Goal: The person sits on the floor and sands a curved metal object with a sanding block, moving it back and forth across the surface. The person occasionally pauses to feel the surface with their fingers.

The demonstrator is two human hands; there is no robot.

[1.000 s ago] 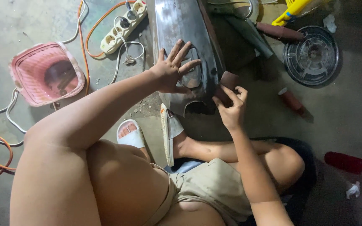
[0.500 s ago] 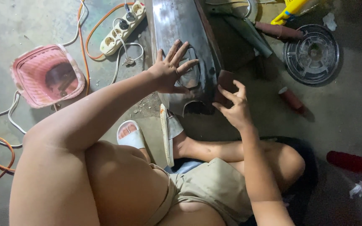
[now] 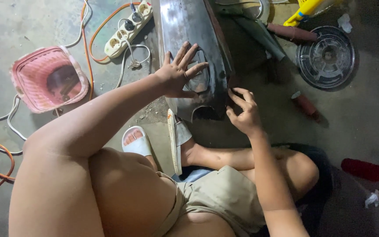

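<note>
Dark metal panel [image 3: 189,57] — a curved, scuffed body piece with a cut-out opening — lies on the concrete floor [image 3: 365,127] ahead of my knees. My left hand [image 3: 180,72] is spread flat on it, fingers splayed, pinning it rather than gripping. My right hand [image 3: 242,112] sits at the panel's right edge with fingers curled loosely; whether it pinches anything I cannot tell. The surface looks worn and patchy — I judge the work on it only partly done. Beyond it lie a white power strip [image 3: 126,30], a pink basket [image 3: 49,79], a round clear lid [image 3: 327,57] and a red-handled tool [image 3: 362,170].
</note>
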